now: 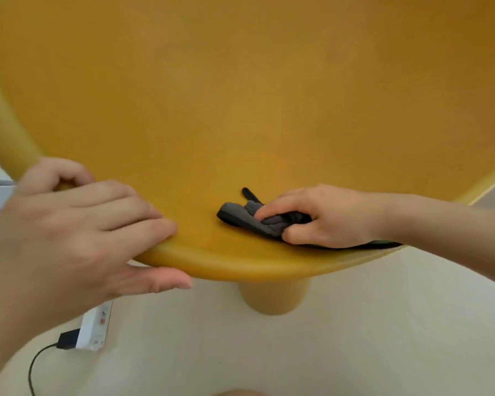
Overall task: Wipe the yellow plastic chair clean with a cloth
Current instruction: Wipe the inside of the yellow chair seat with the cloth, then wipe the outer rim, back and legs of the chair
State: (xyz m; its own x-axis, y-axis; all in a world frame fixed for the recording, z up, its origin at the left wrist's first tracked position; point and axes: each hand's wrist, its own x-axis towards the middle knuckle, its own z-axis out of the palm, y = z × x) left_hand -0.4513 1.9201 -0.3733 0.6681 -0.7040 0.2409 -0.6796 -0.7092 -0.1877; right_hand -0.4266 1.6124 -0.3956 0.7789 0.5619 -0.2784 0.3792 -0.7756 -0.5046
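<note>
**Operator:** Which step am I carrying out here?

**Supervisor:** You are working through the wiping step. The yellow plastic chair point(240, 95) is filling most of the view, its broad surface facing you and one of its legs point(275, 295) showing below the near rim. Your right hand point(323, 215) is pressing the cloth point(249, 217) against that surface, just inside the near rim. Its fingers point(269, 211) are curled together and clamped on the bunched grey fabric, with the thumb closing in from beneath.

**Operator:** And the other hand?

**Supervisor:** Your left hand point(80, 227) is bracing the chair. Its fingers are lying together on top of the rim while the thumb is hooking under the edge, so the rim is being pinched between them.

**Operator:** What is the next move calling for?

**Supervisor:** Judging from the large area above the cloth, most of the surface is probably awaiting coverage. The next stroke is calling for steady downward pressure and a sweep away from the rim. Note the power strip point(95, 330) and its cable point(37, 364) lying on the floor point(355, 338) near the chair.
</note>
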